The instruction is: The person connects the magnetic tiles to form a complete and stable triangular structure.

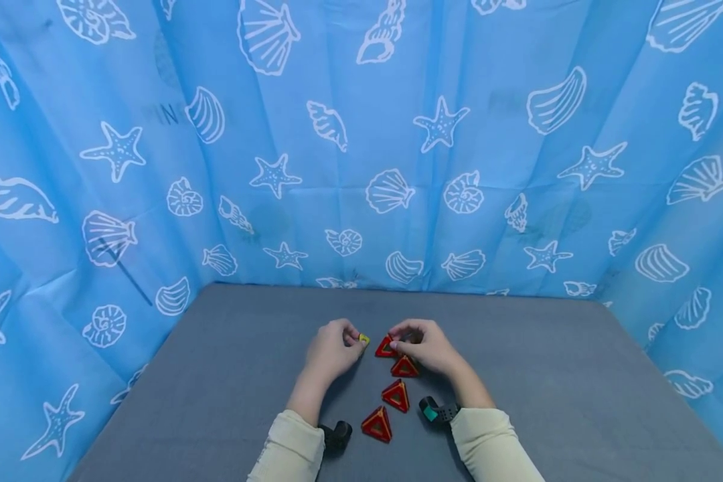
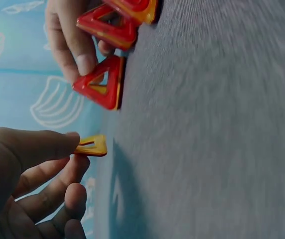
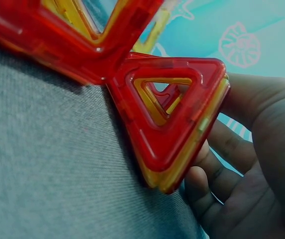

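My left hand (image 1: 333,349) pinches a small yellow magnetic triangle tile (image 2: 95,145) between thumb and fingertips, raised off the table. My right hand (image 1: 428,345) holds a red triangular magnetic-tile piece (image 1: 385,347) by thumb and fingers, at the far end of a line of similar pieces. Just nearer stands a red-and-yellow pyramid (image 1: 404,366), close beside the right hand. Its triangular face (image 3: 167,119) with an open middle fills much of the right wrist view and partly hides the held piece. A gap separates the yellow tile from the red piece.
Two more red pyramids, a middle one (image 1: 395,395) and a near one (image 1: 377,424), stand on the grey cloth-covered table (image 1: 247,381) between the forearms. Behind the table hangs a blue curtain (image 1: 349,167) with white shell prints. Each wrist wears a black camera strap.
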`<state>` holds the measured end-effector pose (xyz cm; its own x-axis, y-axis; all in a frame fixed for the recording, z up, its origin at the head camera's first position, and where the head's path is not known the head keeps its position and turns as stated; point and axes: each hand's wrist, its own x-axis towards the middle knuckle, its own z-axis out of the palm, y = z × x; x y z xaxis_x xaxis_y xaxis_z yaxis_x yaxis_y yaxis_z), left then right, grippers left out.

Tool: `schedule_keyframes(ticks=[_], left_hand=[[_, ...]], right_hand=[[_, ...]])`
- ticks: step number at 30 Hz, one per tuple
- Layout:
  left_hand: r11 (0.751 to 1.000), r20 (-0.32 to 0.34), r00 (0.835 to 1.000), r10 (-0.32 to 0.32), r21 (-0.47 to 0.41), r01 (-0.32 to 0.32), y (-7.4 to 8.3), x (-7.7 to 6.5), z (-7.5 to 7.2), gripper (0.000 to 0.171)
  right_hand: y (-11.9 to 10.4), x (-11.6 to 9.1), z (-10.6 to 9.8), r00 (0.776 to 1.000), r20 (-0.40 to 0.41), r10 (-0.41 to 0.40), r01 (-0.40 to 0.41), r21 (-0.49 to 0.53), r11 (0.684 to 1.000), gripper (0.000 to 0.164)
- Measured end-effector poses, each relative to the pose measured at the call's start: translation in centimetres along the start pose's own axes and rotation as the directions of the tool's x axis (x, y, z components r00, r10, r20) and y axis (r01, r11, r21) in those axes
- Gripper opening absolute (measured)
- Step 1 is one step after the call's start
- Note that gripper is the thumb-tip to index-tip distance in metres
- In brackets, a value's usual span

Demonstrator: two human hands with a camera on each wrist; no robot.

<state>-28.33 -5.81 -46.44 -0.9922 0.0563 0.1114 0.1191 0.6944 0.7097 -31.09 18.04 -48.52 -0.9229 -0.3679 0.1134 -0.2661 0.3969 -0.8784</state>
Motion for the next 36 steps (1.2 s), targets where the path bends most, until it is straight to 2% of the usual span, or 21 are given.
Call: schedule_keyframes(ticks=[6, 12, 19, 29, 36], left_hand=[[0.999, -0.017, 1.000, 0.024, -0.035, -0.025, 0.6, 0.4, 0.9, 0.013], [0.997, -0.006, 0.999, 0.046, -0.053, -0.047, 1.0, 0.7, 1.3, 0.013], [0.997, -0.002, 0.999, 0.055, -0.045, -0.055, 1.4, 0.8, 1.9, 0.014], [0.994, 0.049, 0.995, 0.083, -0.073, -0.079, 1.1, 0.8, 2.0, 0.012], [0.995, 0.077, 0.994, 0.073, -0.079, -0.067, 0.9, 0.6, 2.0, 0.006]], right_hand=[[0.1, -0.2, -0.1, 1.000, 0.007, -0.014, 0.014, -0.001, 1.000, 0.023], [-0.1, -0.4, -0.7, 0.999, 0.010, -0.035, 0.035, -0.009, 0.999, 0.024], [0.1, -0.4, -0.7, 0.999, 0.005, -0.051, 0.051, -0.019, 0.999, 0.022], [0.2, -0.2, -0.3, 0.998, 0.014, -0.055, 0.056, -0.013, 0.998, 0.020], [0.3, 0.0, -0.1, 0.998, 0.023, -0.064, 0.064, 0.000, 0.998, 0.021]])
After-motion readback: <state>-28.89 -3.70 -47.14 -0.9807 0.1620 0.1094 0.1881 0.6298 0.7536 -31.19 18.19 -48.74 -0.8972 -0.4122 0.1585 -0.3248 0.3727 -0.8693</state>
